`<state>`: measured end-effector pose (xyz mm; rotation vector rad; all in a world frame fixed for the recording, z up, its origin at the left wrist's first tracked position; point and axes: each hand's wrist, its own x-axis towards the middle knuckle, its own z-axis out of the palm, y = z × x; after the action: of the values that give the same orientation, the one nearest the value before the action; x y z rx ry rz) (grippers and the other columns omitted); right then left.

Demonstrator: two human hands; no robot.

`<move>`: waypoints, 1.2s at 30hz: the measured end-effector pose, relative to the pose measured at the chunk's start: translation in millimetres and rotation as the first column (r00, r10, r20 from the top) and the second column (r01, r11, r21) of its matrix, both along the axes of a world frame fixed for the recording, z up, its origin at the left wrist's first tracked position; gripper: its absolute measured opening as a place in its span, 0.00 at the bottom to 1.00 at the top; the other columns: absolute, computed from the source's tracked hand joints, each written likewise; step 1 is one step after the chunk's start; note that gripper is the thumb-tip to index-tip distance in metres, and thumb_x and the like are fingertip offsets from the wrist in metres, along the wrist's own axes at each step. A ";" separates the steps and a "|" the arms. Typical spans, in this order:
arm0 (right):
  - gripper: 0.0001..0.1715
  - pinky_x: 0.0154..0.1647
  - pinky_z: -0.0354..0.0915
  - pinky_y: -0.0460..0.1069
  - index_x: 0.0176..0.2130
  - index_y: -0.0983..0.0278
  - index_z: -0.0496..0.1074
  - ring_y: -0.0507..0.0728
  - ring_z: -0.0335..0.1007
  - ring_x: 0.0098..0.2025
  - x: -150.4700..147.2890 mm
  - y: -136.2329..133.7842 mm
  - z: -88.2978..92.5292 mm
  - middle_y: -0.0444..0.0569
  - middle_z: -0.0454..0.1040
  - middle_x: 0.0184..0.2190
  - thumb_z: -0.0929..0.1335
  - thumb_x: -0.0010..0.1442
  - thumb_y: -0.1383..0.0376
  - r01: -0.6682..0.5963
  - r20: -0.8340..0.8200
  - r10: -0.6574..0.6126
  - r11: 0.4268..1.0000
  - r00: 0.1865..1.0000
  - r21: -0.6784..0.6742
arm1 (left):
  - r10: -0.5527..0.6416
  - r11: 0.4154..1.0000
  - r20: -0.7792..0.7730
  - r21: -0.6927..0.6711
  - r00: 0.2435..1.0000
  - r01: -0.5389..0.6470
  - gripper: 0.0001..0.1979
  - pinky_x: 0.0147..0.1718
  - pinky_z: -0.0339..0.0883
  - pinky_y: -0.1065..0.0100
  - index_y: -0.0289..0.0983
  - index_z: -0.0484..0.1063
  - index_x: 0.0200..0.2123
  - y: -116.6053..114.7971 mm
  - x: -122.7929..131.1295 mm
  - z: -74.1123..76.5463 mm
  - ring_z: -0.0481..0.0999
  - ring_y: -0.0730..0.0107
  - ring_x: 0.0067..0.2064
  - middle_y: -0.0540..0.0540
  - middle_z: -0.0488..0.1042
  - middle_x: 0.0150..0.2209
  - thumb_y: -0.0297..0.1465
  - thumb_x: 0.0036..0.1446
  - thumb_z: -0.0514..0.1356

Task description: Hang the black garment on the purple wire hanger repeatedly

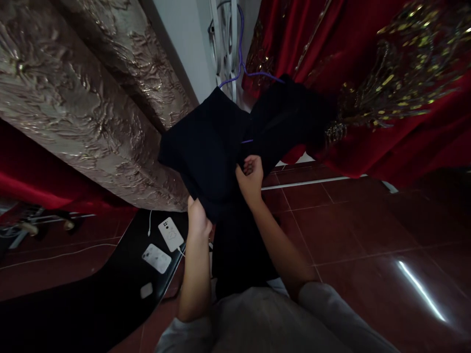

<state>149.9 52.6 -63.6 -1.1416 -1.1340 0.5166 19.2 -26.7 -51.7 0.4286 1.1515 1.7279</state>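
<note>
A black garment (217, 142) hangs on a purple hanger (241, 63) in front of me, its lower part falling between my arms. My left hand (198, 218) is closed on the garment's lower left edge. My right hand (251, 176) is closed in a pinch on the cloth at the middle, just below a short bit of purple hanger showing there. Both forearms reach up from grey sleeves.
A beige embroidered curtain (91, 98) hangs at left and a red garment with gold sequins (386, 83) at right. Two phones (171, 234) (157, 258) and a small white charger (146, 290) lie on a black surface (91, 304) at lower left. The floor is glossy red tile (368, 235).
</note>
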 end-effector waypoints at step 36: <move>0.23 0.24 0.51 0.46 0.25 0.64 0.69 0.48 0.55 0.22 31.7 -91.9 20.9 0.40 0.59 0.18 0.71 0.64 0.52 -0.520 -0.564 0.345 0.834 0.751 -0.182 | 0.110 0.935 -0.588 0.334 0.801 0.116 0.06 0.50 0.71 0.64 0.39 0.76 0.44 -23.2 55.1 -8.5 0.77 0.65 0.46 0.44 0.75 0.42 0.28 0.65 0.62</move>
<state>181.5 -39.3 -42.7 -0.9189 -0.8508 1.3486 74.3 -49.9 -60.1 1.2818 1.2561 1.8581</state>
